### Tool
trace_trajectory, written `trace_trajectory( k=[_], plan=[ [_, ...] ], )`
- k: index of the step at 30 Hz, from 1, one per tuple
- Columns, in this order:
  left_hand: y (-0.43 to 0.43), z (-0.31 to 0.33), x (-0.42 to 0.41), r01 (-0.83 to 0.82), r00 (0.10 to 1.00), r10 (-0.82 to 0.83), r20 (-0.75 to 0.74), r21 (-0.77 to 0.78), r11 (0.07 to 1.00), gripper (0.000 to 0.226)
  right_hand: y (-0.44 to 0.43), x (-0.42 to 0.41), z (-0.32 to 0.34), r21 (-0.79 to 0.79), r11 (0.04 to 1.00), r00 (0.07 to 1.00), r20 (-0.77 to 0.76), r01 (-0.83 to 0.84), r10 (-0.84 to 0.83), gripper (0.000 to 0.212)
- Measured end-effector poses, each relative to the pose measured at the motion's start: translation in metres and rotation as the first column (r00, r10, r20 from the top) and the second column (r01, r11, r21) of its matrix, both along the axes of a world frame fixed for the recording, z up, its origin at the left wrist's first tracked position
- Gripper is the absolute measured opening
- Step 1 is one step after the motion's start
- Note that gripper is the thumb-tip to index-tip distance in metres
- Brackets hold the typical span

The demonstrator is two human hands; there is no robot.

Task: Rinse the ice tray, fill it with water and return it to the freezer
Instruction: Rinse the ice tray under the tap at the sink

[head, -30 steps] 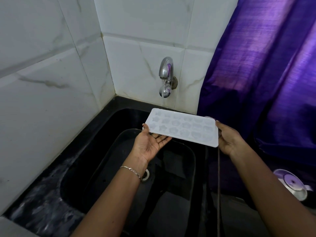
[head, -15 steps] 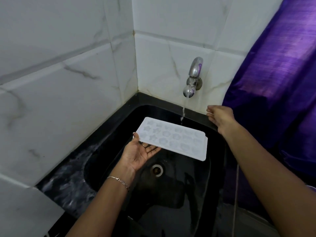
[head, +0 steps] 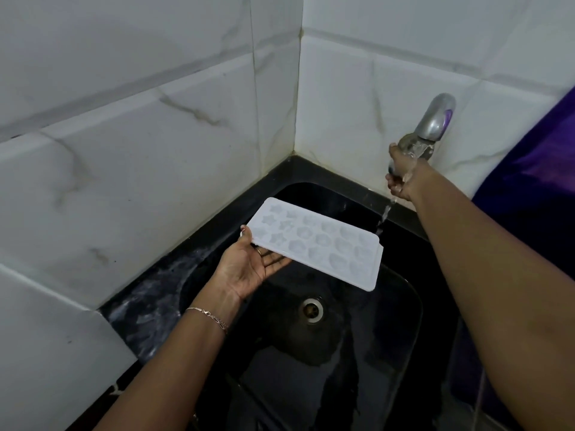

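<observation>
Left hand [head: 249,269] was palm up under the near left end of the ice tray [head: 320,244], fingers stretched out beneath it and thumb over the corner, pinching it. The forearm came in from the lower left. Right hand [head: 401,174] reached up and away, fingers curled round the lower part of the tap [head: 435,122], gripping it; that arm crossed the right side of the view.

Counts:
- One tray: white, cavities up, roughly level, held in the air over the sink [head: 407,321] and touching nothing but the left hand.
- Three rows of star and shell cavities, about six per row; the far ones were too faint for a sure count.
- One tap.
- One thin water stream [head: 385,214], falling at the tray's far right corner; could not tell if it hit the tray or just missed it.
- One drain [head: 312,310], below the tray's right end.
- One bracelet [head: 208,315] on the left wrist.
- One ring [head: 259,251] on a left finger.

The sink was black, set in a black wet-looking surface [head: 149,306]. White marbled wall tiles [head: 155,150] met in a corner behind. Purple curtain [head: 544,169] at the right edge, behind the right arm.
</observation>
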State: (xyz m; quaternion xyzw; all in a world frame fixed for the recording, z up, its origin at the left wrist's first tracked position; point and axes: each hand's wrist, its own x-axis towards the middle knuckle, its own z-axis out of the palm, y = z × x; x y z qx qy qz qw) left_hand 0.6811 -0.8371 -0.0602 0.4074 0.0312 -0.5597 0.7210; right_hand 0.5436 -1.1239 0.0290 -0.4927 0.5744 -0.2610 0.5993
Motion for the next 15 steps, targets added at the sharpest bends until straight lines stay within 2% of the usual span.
trace_trajectory(
  k=[2, 5, 11, 15],
  plan=[
    [-0.003, -0.002, 0.004, 0.004, 1.000, -0.004, -0.004, 0.004, 1.000, 0.056, -0.006, 0.000, -0.008, -0.018, 0.999, 0.999, 0.004, 0.038, -0.038, 0.027],
    [-0.008, -0.003, 0.007, 0.003, 1.000, -0.003, -0.016, -0.001, 1.000, 0.056, -0.006, 0.000, -0.015, -0.014, 0.995, 0.990, 0.101, 0.104, -0.102, 0.018],
    [-0.019, 0.000, 0.004, 0.011, 0.999, -0.011, -0.030, -0.016, 1.000, 0.055, -0.005, -0.003, -0.021, 0.001, 0.994, 0.974, 0.201, 0.108, -0.106, 0.020],
    [-0.021, 0.002, -0.001, 0.029, 0.999, -0.030, -0.028, -0.023, 0.999, 0.056, -0.001, -0.011, -0.020, -0.005, 1.000, 0.976, 0.218, 0.017, -0.015, 0.032]
  ],
)
